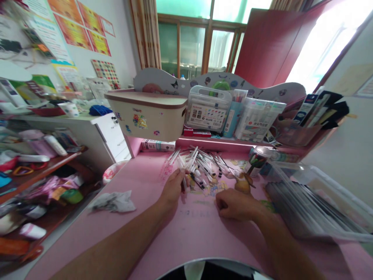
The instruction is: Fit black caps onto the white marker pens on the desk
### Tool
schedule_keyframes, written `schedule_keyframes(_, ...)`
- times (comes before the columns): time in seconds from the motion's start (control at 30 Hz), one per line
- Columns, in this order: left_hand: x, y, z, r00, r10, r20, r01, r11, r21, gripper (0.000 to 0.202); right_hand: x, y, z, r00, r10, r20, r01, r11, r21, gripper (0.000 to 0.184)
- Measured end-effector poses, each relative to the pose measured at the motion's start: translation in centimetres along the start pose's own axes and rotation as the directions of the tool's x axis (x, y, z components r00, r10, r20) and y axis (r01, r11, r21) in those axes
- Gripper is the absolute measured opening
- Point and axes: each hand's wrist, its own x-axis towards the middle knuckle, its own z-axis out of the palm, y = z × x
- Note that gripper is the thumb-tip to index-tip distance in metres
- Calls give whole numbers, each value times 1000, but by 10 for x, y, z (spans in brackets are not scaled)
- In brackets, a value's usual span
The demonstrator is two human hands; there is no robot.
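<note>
My left hand [175,184] is closed around a few slim white pens [183,179], held nearly upright at the near left edge of a loose pile. That pile of pens [202,163], white with some black ends, lies scattered on the pink desk [186,229]. To the right, my right hand [234,204] rests low over the desk, its fingers curled in a fist. What the fist holds, if anything, is hidden. Just beyond it sits a small brown-yellow object [242,185], too blurred to name.
A clear plastic box [329,229] of dark flat items stands at right, near a jar of pens [258,158]. Crumpled tissue [113,201] lies at left. A cream lidded bin [148,118] and marker cases [208,109] line the back shelf.
</note>
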Motion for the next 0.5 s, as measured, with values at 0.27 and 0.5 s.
schedule_keyframes(0.27,0,1,1,997,-5,-74,5,1000,10,32,33,-24,24,874,152,-462,-110,987,116,20)
schedule_keyframes(0.5,1,2,1,993,-44,-105,47,999,18,31,47,-43,39,870,54,-489,-82,996,-38,26)
